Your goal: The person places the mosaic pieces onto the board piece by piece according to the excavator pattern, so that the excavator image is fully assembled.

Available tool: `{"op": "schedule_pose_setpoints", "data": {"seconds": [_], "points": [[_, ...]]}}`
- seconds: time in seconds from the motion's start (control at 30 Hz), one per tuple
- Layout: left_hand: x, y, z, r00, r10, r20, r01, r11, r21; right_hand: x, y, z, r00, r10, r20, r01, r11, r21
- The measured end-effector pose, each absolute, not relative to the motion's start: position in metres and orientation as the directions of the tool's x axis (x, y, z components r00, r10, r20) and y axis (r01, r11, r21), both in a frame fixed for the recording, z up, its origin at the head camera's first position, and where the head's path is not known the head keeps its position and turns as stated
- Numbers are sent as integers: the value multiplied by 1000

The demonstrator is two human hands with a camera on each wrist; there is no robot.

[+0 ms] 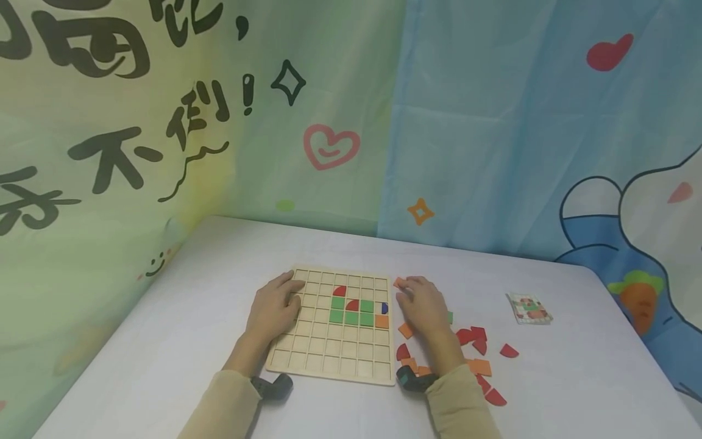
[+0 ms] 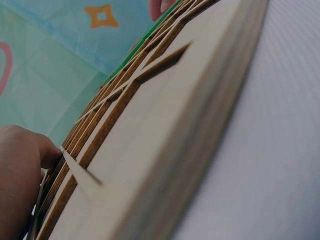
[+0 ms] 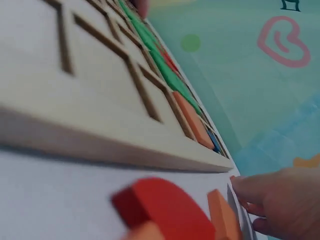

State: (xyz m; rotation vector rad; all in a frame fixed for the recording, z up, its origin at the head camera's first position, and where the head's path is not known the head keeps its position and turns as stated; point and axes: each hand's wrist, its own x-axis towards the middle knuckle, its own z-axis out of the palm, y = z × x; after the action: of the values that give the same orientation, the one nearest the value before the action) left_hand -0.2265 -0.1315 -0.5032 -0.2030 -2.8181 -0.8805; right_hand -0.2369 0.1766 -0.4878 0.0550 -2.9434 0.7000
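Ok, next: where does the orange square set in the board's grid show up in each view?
Head: the orange square sits at the board's right side, just below the blue piece.
Left wrist: not visible.
Right wrist: the orange square is just right of the picture's centre, at mid-height.
Shared landmark: the wooden board, seen in all three.

Black characters [image 1: 115, 160] on the green-and-yellow backdrop [image 1: 263, 189] read "不倒!", with others partly cut off.

My sleeves [image 1: 219, 405] beige. Board [image 1: 316, 346] pale wood, gridded. Pieces [image 1: 351, 317] on it green, red, orange, blue. Tabletop [image 1: 576, 378] white.
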Motion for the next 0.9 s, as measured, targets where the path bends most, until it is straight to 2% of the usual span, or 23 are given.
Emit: {"op": "schedule_pose_setpoints", "data": {"seconds": [0.17,0.33,0.47,0.67,0.9], "points": [[-225,-132,-502,-977,74,201,175,815,552,-236,160,-481,-988,-24,155,-106,831,-546],[-225,-133,-502,-975,73,209,180,811,557,-231,134,-473,-966,-194,171,-258,763,-593],[-226,-133,-502,-974,72,216,183,811,555,-225,120,-472,-945,-292,150,-322,742,-588],[-226,-132,-501,-974,73,215,185,806,562,-224,111,-474,-926,-358,118,-355,725,-590],[-226,-132,-502,-976,71,207,176,814,553,-226,110,-479,-931,-351,99,-339,732,-591]]}}
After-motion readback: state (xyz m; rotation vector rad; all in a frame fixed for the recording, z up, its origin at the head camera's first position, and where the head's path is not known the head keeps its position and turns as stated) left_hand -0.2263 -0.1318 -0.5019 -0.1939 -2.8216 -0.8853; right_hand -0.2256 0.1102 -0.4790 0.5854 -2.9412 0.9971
